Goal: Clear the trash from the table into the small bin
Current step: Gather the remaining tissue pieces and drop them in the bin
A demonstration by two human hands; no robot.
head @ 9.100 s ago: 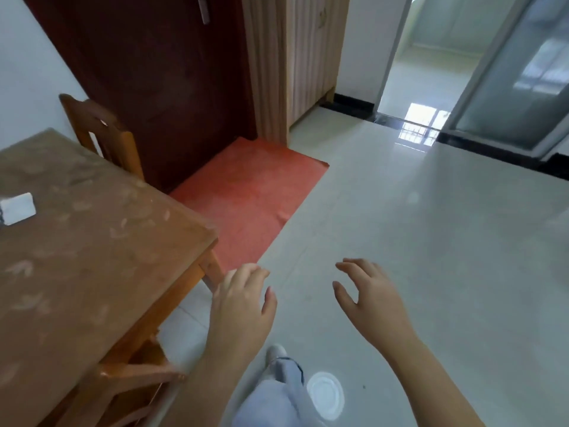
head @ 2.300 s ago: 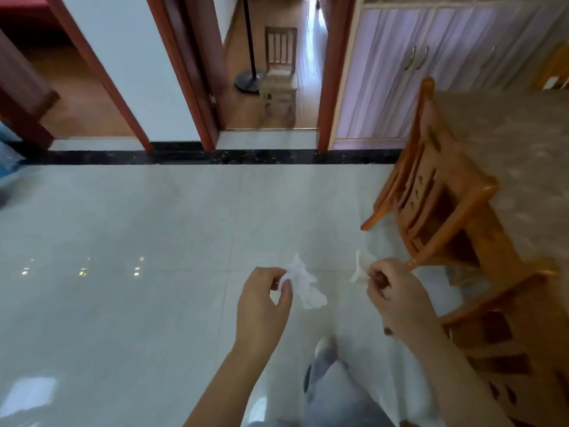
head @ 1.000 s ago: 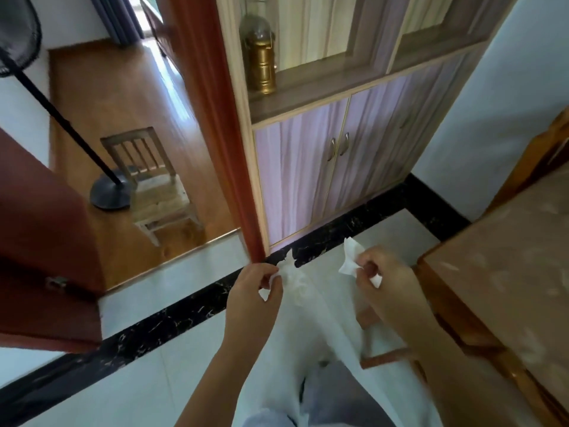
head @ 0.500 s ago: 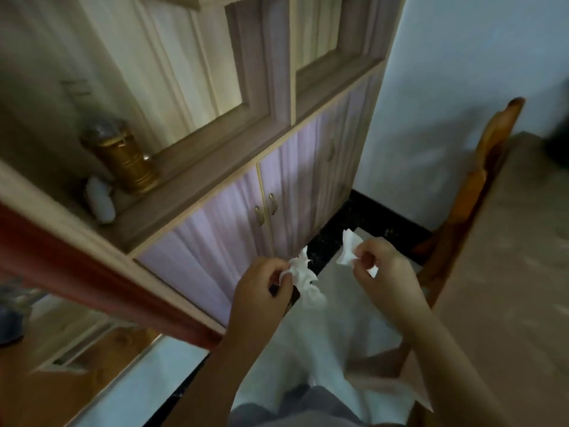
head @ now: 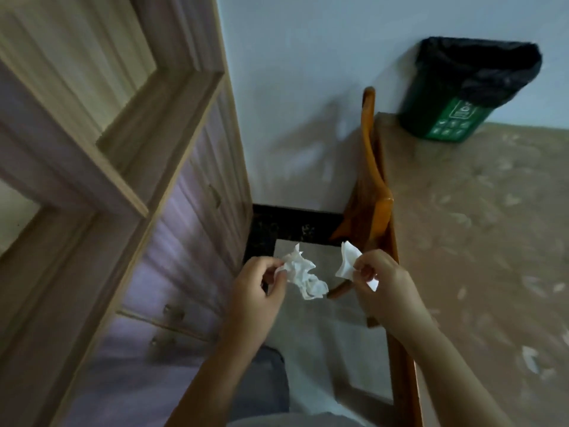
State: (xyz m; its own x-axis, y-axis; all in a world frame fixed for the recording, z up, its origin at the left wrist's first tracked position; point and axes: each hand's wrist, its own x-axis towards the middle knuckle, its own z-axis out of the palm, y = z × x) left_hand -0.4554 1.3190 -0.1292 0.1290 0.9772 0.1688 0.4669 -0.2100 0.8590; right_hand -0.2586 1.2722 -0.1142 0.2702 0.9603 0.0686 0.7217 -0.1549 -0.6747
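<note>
My left hand (head: 255,291) pinches a crumpled white tissue (head: 303,274) in front of me, low in the view. My right hand (head: 381,285) pinches a second, smaller white tissue (head: 348,261) beside it. Both hands hang over the floor, just left of the wooden table (head: 480,241). A small green bin (head: 446,118) lined with a black bag stands on the table's far corner against the wall, well above and to the right of my hands.
A wooden chair (head: 374,192) is tucked against the table's left edge, right next to my right hand. A tall wooden cabinet (head: 129,186) with purple doors fills the left side. A narrow strip of floor runs between cabinet and table.
The view has swung right along the cabinet to the wall, bringing the green bin on the table into sight. Both hands keep holding their tissues in the same pose.
</note>
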